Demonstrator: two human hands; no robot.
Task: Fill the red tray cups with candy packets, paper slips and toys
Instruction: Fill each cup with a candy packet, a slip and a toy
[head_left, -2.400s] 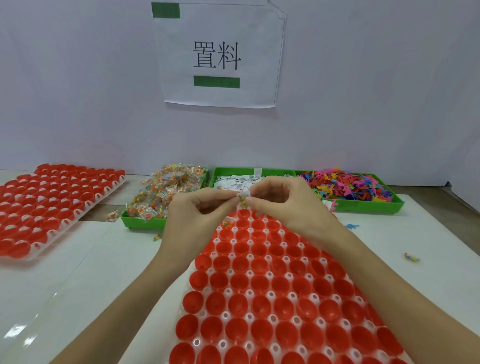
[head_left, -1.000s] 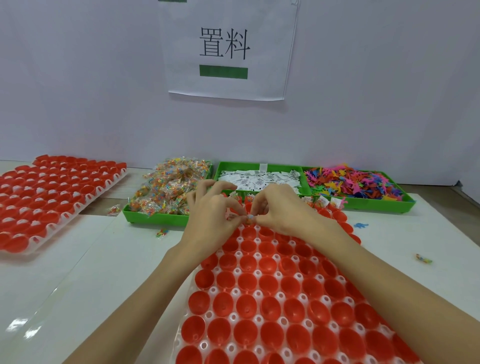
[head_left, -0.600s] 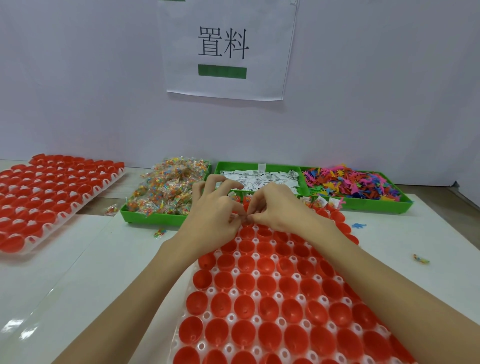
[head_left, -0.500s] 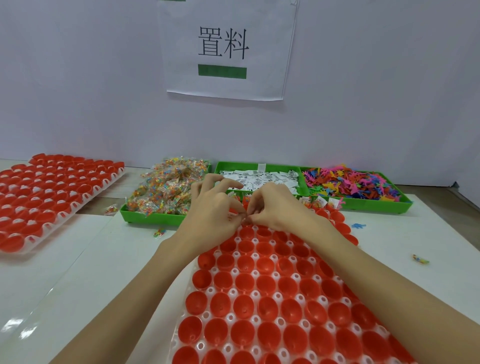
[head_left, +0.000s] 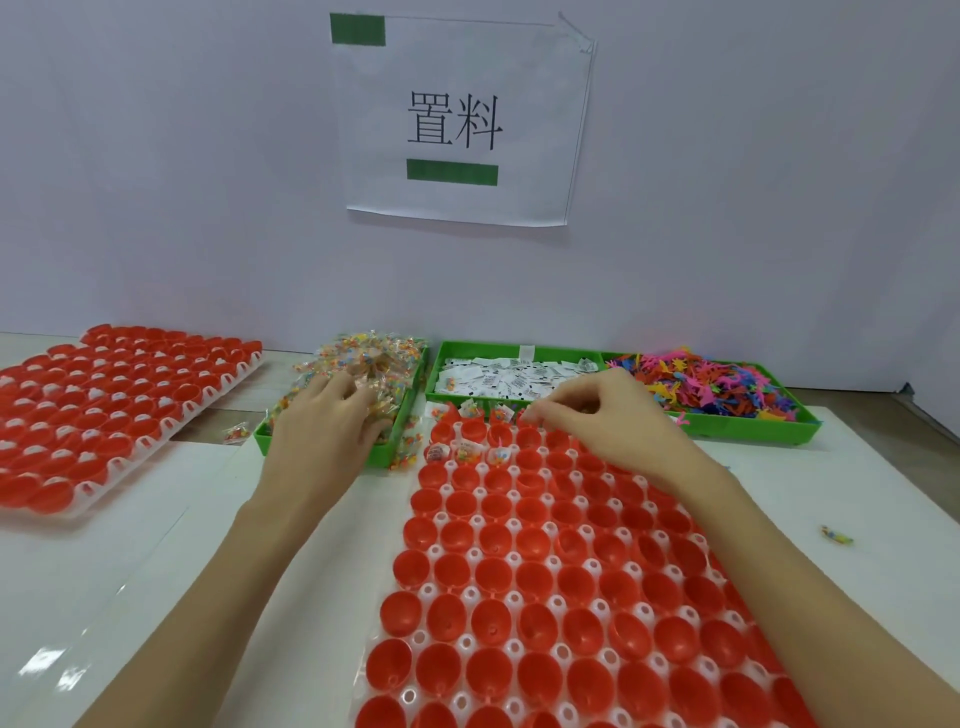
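A pale wall (head_left: 182, 182) with a taped paper sign (head_left: 460, 119) rises behind the white table (head_left: 130, 571).

Left hand (head_left: 332, 421) fingertips buried in candy packets (head_left: 371, 364), red tray (head_left: 571, 597) cut off below

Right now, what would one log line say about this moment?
left hand: reaching into candy packets | right hand: fingertips at red tray far cups | near cups: unfilled

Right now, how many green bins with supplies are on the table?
3: candy bin at left under the left hand, paper slip bin in the middle, toy bin at right. None looks hidden.
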